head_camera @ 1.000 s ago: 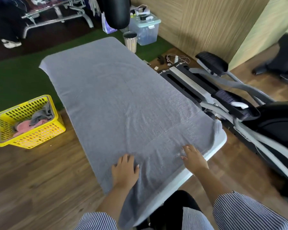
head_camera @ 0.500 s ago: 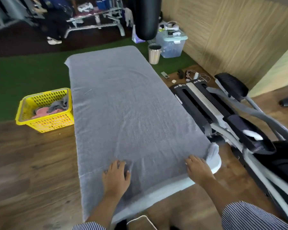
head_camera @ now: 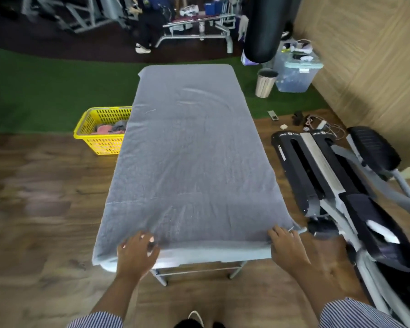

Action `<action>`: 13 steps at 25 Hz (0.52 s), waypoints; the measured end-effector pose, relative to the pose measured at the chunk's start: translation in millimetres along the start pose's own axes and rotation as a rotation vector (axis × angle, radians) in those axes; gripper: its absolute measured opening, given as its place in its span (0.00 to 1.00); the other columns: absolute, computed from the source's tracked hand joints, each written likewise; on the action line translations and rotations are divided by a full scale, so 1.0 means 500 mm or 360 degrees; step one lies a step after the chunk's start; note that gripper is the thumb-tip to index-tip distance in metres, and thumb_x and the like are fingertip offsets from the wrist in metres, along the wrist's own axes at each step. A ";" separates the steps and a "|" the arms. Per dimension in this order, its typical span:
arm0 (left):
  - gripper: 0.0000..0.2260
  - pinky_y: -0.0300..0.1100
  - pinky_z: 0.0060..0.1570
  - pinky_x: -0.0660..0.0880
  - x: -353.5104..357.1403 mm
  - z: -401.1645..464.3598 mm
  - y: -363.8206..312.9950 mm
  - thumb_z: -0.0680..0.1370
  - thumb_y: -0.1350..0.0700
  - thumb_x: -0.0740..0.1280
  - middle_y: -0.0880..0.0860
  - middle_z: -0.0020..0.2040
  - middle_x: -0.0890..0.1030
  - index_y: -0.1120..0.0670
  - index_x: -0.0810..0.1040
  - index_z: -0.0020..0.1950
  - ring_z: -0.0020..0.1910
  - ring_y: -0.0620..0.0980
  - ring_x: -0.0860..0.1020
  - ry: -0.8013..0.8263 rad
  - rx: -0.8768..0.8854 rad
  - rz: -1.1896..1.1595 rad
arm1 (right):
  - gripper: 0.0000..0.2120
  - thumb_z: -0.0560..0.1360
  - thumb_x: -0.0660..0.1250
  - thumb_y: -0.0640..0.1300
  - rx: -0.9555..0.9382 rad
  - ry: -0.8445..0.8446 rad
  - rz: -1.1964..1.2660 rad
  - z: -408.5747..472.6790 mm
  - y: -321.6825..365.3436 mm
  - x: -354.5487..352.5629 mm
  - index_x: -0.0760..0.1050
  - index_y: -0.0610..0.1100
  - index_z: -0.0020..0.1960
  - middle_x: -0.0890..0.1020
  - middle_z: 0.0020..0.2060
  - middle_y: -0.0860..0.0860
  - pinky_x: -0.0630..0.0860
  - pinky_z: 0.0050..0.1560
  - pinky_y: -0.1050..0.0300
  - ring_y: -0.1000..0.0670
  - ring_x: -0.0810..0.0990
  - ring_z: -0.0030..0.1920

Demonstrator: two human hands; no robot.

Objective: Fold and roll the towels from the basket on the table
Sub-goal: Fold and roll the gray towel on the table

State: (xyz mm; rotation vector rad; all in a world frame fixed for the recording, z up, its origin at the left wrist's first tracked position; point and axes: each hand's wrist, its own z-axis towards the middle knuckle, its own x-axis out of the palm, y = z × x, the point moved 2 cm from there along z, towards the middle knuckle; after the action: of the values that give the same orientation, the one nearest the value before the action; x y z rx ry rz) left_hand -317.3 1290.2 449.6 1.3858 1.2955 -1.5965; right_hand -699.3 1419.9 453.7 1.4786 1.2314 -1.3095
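Towel: a large grey towel [head_camera: 192,162] lies spread flat over the whole counter [head_camera: 213,254], its left side hanging past the counter's left edge.
Left hand: the left hand [head_camera: 137,250] sits at the towel's near edge, left of the middle; fingers curled onto the cloth, apparently pinching the hem, though blur makes that uncertain.
Right hand: the right hand [head_camera: 285,245] is at the near right corner, fingers bent over the towel's corner, seemingly gripping it.
Basket: the yellow basket [head_camera: 100,136] stands on the floor beside the counter's left edge, with pink and grey cloth inside.
Risk: an uneven lift could skew the fold, or the overhanging left side could drag the towel off the counter.
Writing: none readable.
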 end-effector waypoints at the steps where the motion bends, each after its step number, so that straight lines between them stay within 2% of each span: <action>1: 0.14 0.50 0.35 0.76 0.003 -0.015 0.021 0.69 0.45 0.60 0.50 0.41 0.79 0.51 0.80 0.40 0.37 0.55 0.81 -0.0012 0.0002 -0.0015 | 0.16 0.51 0.74 0.39 0.0000 -0.0015 0.0004 -0.003 -0.008 0.005 0.75 0.46 0.37 0.77 0.33 0.50 0.72 0.32 0.52 0.47 0.77 0.31; 4: 0.17 0.53 0.38 0.77 0.007 -0.053 0.068 0.69 0.40 0.59 0.50 0.46 0.80 0.49 0.80 0.45 0.43 0.54 0.81 0.0051 -0.0031 0.0046 | 0.16 0.52 0.75 0.38 0.0011 -0.0022 0.0077 -0.010 -0.027 0.017 0.74 0.46 0.36 0.76 0.33 0.50 0.72 0.32 0.53 0.46 0.77 0.31; 7: 0.18 0.57 0.42 0.76 -0.001 -0.075 0.085 0.66 0.39 0.64 0.49 0.51 0.80 0.47 0.78 0.50 0.48 0.52 0.81 0.0141 -0.0050 0.0174 | 0.13 0.58 0.74 0.35 0.0068 -0.0056 0.0299 -0.016 -0.031 0.023 0.74 0.42 0.40 0.76 0.37 0.48 0.70 0.27 0.55 0.45 0.78 0.35; 9: 0.19 0.57 0.41 0.76 -0.006 -0.080 0.091 0.63 0.44 0.68 0.51 0.52 0.80 0.49 0.78 0.52 0.48 0.54 0.81 0.0197 -0.0065 0.0231 | 0.12 0.60 0.74 0.33 0.0060 -0.0140 0.0362 -0.013 -0.036 0.029 0.74 0.41 0.41 0.76 0.39 0.46 0.72 0.25 0.55 0.44 0.78 0.37; 13: 0.16 0.53 0.33 0.76 -0.010 -0.084 0.121 0.65 0.52 0.62 0.54 0.47 0.81 0.53 0.76 0.50 0.43 0.57 0.82 0.0063 -0.0071 0.0224 | 0.16 0.54 0.76 0.34 -0.0048 -0.0188 0.0313 -0.013 -0.038 0.030 0.74 0.41 0.38 0.76 0.36 0.47 0.75 0.25 0.56 0.45 0.78 0.36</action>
State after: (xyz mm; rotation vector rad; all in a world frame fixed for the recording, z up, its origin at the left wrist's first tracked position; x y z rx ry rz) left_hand -246.7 1311.2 441.0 1.4544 1.2210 -1.4449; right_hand -716.7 1432.6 440.8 1.4407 0.9988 -1.2226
